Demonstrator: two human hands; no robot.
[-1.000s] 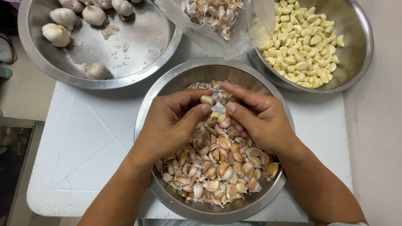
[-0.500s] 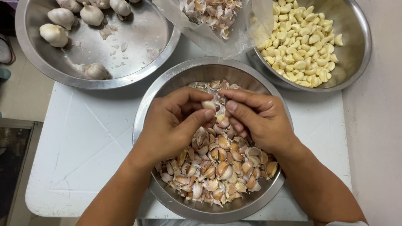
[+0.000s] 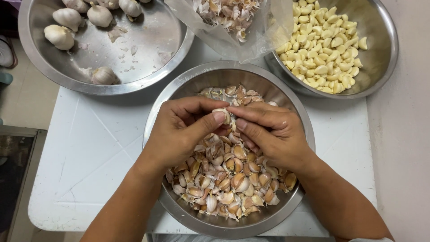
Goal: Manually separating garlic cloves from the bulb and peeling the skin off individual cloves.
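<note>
The step in hand was peeling a single garlic clove (image 3: 222,116), pinched between both hands above the middle steel bowl (image 3: 179,89) of unpeeled cloves (image 3: 228,179) on the white desk (image 3: 89,148). The left hand (image 3: 179,134) curled around it from the left, thumb pressed along the clove's near side; the right hand (image 3: 268,134) met it from the right, fingertips closed on its skin. Whether the skin had split was hard to tell. The move at hand likely called for a firm thumbnail pull. Peeled cloves (image 3: 327,49) filled the far right bowl, whole garlic bulbs (image 3: 67,22) the far left one.
</note>
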